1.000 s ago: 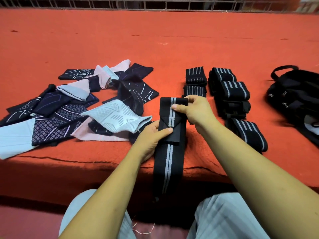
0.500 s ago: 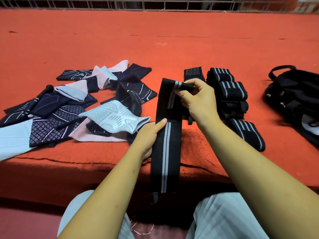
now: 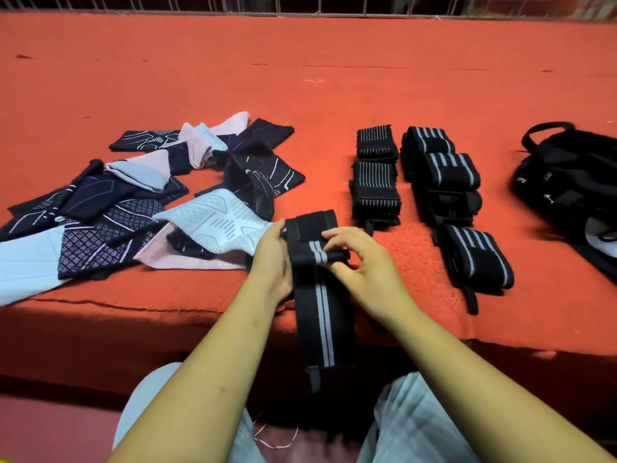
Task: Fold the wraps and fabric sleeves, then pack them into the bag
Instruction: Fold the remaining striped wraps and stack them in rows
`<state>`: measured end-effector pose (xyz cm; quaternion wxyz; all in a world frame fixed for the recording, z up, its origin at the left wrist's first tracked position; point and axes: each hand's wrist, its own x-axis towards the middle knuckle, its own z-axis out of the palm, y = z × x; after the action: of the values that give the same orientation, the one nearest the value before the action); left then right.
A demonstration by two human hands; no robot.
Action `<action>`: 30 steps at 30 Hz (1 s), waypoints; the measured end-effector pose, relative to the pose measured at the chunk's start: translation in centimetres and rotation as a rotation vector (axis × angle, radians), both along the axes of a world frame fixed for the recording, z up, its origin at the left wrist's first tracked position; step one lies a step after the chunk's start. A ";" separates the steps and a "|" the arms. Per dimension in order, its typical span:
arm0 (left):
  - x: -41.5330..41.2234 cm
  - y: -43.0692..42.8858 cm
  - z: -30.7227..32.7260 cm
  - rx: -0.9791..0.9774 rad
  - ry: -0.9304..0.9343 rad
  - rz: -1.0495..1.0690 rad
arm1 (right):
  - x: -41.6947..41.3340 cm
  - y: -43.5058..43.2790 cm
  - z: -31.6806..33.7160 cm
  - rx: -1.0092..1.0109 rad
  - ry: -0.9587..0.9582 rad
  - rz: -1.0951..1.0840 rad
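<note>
From my remote seat I see both hands at the near edge of the orange mat (image 3: 334,105), working on 1 black wrap (image 3: 317,295) with 2 pale stripes down its middle. My left hand (image 3: 272,259) grips the wrap's left edge, fingers curled round it. My right hand (image 3: 364,262) pinches the turned-over upper end between thumb and fingertips, the other fingers loosely bent above it. The upper part of the wrap is doubled over on the mat; the rest hangs down over the mat's front edge, ending in a small loop tab (image 3: 314,379) between my knees.

Left of the hands lies a loose heap of fabric sleeves (image 3: 213,222), dark patterned, pale blue and pink, overlapping one another; the nearest pale one touches my left hand. To the right stand 2 columns of folded wraps (image 3: 377,175), touching end to end, though the dark layers blur and I cannot count them surely. Nearer lies 1 rolled wrap (image 3: 474,259), apart from the columns. The black bag (image 3: 574,182) sits at the far right, well apart from my hands.
</note>
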<state>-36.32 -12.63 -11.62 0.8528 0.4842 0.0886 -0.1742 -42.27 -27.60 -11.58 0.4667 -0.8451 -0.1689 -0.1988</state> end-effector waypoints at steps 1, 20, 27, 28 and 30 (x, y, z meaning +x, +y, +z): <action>0.0 0.1 0.0 -0.006 0.005 0.000 | -0.2 -0.1 -0.3 -0.038 -0.012 0.000; -2.0 -0.2 0.0 -0.052 -0.165 0.001 | 0.1 1.4 1.1 0.216 0.284 -0.290; -2.2 -0.9 1.5 0.168 -0.347 0.120 | 1.0 3.8 2.8 0.358 0.338 -0.222; -2.1 -0.9 1.7 0.201 -0.356 0.125 | 1.2 3.5 3.0 0.382 0.316 -0.229; -2.0 -0.8 1.7 0.263 -0.372 0.094 | 1.6 3.0 3.5 0.471 0.293 -0.242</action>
<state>-38.34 -13.44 -9.90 0.7911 0.6104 -0.0260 -0.0291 -40.65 -24.58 -8.05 0.6421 -0.7474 0.0528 -0.1623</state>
